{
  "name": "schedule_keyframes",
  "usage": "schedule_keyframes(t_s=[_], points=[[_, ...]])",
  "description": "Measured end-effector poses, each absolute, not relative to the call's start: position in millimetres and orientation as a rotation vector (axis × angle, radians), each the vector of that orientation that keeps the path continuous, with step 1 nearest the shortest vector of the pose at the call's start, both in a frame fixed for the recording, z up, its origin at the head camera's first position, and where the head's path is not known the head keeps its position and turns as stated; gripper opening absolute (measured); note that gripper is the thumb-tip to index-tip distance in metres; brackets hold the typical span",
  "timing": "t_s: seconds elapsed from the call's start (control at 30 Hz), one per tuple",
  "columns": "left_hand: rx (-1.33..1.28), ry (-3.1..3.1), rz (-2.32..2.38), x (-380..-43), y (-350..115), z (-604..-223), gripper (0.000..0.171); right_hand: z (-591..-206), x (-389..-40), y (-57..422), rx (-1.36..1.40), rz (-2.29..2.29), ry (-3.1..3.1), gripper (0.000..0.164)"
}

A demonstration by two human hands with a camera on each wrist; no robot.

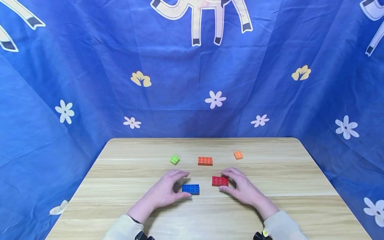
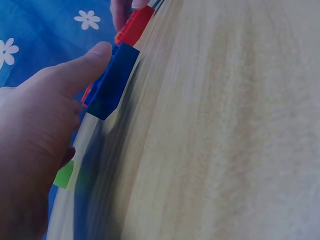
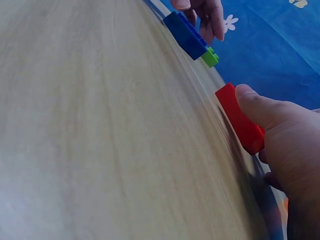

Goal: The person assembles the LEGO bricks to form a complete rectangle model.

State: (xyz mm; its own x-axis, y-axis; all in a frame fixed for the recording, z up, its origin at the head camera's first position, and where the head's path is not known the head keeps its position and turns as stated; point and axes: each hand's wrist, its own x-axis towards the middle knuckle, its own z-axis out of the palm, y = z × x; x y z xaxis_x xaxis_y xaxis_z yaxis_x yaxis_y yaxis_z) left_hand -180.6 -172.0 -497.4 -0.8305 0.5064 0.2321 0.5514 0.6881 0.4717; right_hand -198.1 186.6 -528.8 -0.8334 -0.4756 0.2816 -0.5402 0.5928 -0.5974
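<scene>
On the wooden table (image 1: 204,213) lies a blue toy brick (image 1: 190,189), two studs by four. My left hand (image 1: 166,188) curves around its left end, thumb along the near side and fingers spread well behind the far side. To the right, a red toy brick (image 1: 219,181) of the same size sits between thumb and fingers of my right hand (image 1: 241,188). The thumb (image 3: 250,97) overlaps the red brick's near side in the right wrist view, and the fingertips are at its far edge. In the left wrist view the left thumb (image 2: 97,55) overlaps the blue brick.
Farther back on the table lie a small green brick (image 1: 175,160), an orange-red brick (image 1: 205,161) with two rows of studs, and a small orange brick (image 1: 238,155). A blue patterned cloth (image 1: 180,93) hangs behind the table and along both sides.
</scene>
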Motion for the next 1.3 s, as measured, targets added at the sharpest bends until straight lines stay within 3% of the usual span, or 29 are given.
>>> schedule_keyframes(t_s=[0.63,1.3], points=[[-1.019,-2.746,-0.945,-187,-174,-511,0.048,-534,-200,183,0.899,1.085,-2.676,0.044],[-0.971,-2.758,-1.022,-193,-169,-510,0.041,-531,-199,183,0.945,1.096,-2.653,0.035]])
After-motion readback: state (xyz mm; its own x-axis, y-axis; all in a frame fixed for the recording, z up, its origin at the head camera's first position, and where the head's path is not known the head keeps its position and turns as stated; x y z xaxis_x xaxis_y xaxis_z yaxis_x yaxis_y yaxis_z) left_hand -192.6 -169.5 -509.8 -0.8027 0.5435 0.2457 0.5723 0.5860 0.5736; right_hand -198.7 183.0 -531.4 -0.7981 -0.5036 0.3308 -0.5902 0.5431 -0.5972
